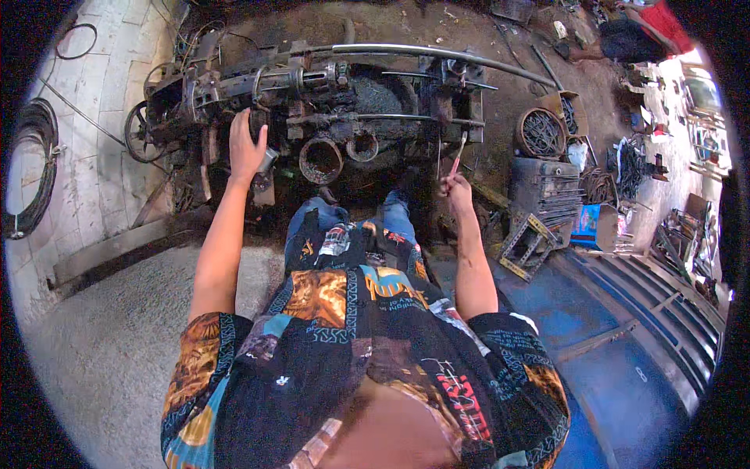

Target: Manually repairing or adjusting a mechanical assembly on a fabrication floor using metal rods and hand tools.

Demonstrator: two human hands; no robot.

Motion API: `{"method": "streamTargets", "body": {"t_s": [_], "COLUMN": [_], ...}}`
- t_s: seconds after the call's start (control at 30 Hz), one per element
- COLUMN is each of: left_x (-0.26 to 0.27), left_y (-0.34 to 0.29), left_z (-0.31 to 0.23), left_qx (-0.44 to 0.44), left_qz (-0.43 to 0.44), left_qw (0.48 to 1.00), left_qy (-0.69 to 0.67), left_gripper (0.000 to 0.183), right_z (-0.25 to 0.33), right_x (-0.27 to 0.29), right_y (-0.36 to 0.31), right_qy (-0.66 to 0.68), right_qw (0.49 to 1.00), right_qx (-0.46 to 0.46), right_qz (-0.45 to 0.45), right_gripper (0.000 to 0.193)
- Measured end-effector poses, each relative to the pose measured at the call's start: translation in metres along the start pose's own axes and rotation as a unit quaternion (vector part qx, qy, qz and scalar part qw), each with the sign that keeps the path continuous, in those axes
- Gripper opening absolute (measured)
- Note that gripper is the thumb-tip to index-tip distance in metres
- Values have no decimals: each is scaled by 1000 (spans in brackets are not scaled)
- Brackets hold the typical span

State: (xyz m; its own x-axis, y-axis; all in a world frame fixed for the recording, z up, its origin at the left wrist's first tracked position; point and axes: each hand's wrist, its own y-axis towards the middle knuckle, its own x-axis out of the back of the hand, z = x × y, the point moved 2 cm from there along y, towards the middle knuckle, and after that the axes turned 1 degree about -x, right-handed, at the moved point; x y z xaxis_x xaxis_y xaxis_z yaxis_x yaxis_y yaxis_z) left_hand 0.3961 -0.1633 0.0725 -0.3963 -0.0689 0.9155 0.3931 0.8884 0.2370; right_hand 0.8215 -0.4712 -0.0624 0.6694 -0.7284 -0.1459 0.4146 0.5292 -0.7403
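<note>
My left hand (248, 147) rests on the near left side of a greasy, dark metal machine (273, 90). Its fingers point away from me and the thumb stands apart. Beside that hand, a small grey metal block (268, 161) shows. In my closed right hand (456, 192) is a slim brush-like tool (457, 162) with a reddish handle and a pale tip. The tip points up toward the machine's right end, close to a horizontal rod (394, 117); whether it touches I cannot tell. Two round tins (320, 161) hang at the machine's near side.
A long metal bar (437, 52) runs along the machine's far side. At right are a basket of metal pieces (541, 133), a dark metal cabinet (545, 187) and a blue box (594, 225). A wire coil (33, 172) hangs at left. Another person (637, 35) is at far right.
</note>
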Motion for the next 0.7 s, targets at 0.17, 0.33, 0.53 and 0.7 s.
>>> {"method": "streamTargets", "body": {"t_s": [0.17,0.33,0.53,0.7], "left_x": [-13,-31,-62,-79], "left_y": [54,112,148,137], "left_z": [17,23,30,36], "left_qx": [-51,-64,-58,-59], "left_qz": [-18,3,47,92], "left_qw": [998,998,997,990], "left_qy": [-17,-21,-5,86], "left_gripper": [60,62,62,60], "right_z": [33,59,82,93], "right_x": [-77,-169,-224,-237], "right_y": [-66,-54,-7,0], "right_qy": [36,-134,-418,-415], "right_qw": [999,983,874,872], "right_qx": [-30,122,193,212], "right_qz": [8,-12,-153,-148], "right_gripper": [17,24,29,27]}}
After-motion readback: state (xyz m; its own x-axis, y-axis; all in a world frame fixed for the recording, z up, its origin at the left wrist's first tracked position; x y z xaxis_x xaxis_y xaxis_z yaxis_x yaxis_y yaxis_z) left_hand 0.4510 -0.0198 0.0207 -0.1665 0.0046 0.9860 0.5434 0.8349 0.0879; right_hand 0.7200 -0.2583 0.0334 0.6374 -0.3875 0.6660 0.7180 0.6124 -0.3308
